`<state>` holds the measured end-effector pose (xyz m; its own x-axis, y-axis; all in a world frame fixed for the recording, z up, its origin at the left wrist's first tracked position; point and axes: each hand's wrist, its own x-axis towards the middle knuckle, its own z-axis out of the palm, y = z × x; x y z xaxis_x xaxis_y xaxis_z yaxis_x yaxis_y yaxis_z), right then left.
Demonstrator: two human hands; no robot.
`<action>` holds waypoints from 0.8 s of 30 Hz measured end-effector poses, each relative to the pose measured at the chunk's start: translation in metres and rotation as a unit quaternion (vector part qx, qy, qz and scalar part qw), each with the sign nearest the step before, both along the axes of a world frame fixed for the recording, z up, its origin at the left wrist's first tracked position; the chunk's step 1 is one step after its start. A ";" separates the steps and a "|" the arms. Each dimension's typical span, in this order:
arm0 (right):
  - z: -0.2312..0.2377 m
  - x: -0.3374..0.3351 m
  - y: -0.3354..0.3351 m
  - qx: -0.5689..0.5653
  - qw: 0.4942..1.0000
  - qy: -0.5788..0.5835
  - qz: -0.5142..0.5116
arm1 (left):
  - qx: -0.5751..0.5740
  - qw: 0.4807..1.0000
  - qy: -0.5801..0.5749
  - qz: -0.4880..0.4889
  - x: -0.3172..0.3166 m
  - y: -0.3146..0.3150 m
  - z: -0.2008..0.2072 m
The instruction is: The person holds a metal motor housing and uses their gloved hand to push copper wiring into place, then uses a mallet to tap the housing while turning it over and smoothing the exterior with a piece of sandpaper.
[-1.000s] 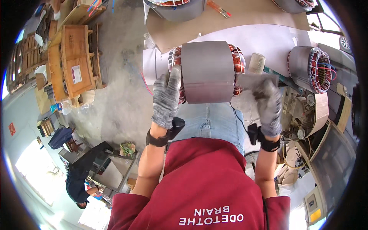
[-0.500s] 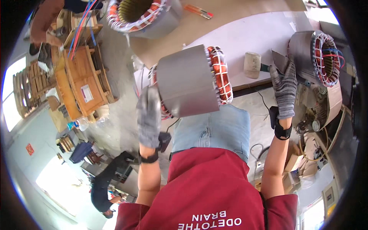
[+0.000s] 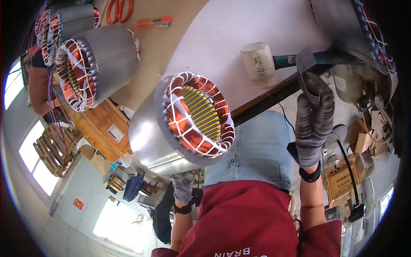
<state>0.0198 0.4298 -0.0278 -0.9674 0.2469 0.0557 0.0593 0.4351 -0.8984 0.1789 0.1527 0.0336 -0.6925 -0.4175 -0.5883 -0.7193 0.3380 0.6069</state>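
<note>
A motor stator [image 3: 147, 132] with a smooth grey metal shell is in front of me, tilted so that one end faces up and right. Orange copper windings laced with white cord ring that end, around yellow slot liners. My left hand [image 3: 184, 186], in a grey knit glove, is at the stator's lower near side; its fingers are hidden behind the shell. My right hand [image 3: 316, 120], gloved too, pinches a thin curved grey sheet [image 3: 305, 61] near the table edge. Just beyond it lies a mallet [image 3: 259, 64] with a whitish head and green handle.
More stators stand at the left [image 3: 112, 53] and the far right [image 3: 346, 25]. Red-handled scissors [image 3: 120, 10] and an orange-handled tool [image 3: 152, 23] lie on the brown board. Another person's arm [image 3: 40, 90] shows at left, beside a wooden crate [image 3: 102, 128].
The stator has turned so its wound end faces up toward me. My left hand has gone from its side to underneath. My right hand now has the grey sheet in its fingers.
</note>
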 end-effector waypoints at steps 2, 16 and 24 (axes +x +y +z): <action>0.001 -0.013 0.005 0.043 0.998 0.047 0.019 | -0.285 0.913 0.039 -0.289 0.002 -0.007 -0.005; 0.025 -0.004 -0.034 0.048 0.968 -0.001 0.248 | 0.037 0.983 0.132 0.121 -0.013 -0.019 -0.008; 0.019 -0.015 -0.082 -0.148 0.929 -0.029 0.338 | 0.129 0.922 0.282 0.232 -0.071 -0.009 -0.029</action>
<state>0.0052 0.3481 -0.0085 -0.9065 -0.4214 0.0258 -0.0860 0.1247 -0.9885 0.1075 0.1440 0.0044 -0.7012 -0.6415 -0.3112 -0.2964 -0.1347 0.9455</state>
